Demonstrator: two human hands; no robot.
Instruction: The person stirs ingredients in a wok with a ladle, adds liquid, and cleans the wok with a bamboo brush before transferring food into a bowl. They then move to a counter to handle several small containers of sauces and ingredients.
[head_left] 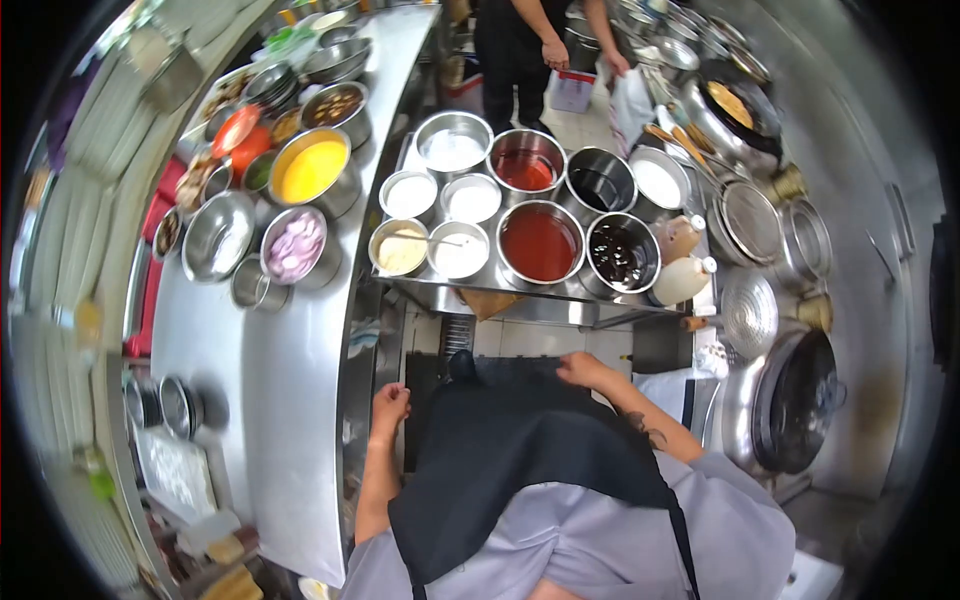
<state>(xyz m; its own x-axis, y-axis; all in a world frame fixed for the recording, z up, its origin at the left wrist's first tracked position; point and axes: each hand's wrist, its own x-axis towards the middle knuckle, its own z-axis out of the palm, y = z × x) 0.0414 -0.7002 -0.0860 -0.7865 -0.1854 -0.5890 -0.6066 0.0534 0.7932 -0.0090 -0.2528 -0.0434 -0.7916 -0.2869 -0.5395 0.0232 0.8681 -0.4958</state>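
My left hand (391, 408) is held low, just right of the long steel counter (290, 400); its fingers are curled together, and what they hold, if anything, is too small to tell. At the upper edge of the black apron (520, 440), my right hand (582, 370) has its fingers closed near the cloth. Beyond both hands stands a steel table with pots of red liquid (541, 242), dark liquid (622, 254) and white contents (458, 249). Two bottles (684, 280) stand at its right end.
On the left counter are a pot of yellow liquid (310, 170), a pot of sliced onion (295, 245) and an empty bowl (218, 236). A large lidded pot (795, 400) is at the right. Another person (510, 50) stands beyond the table, near a white bag (631, 105).
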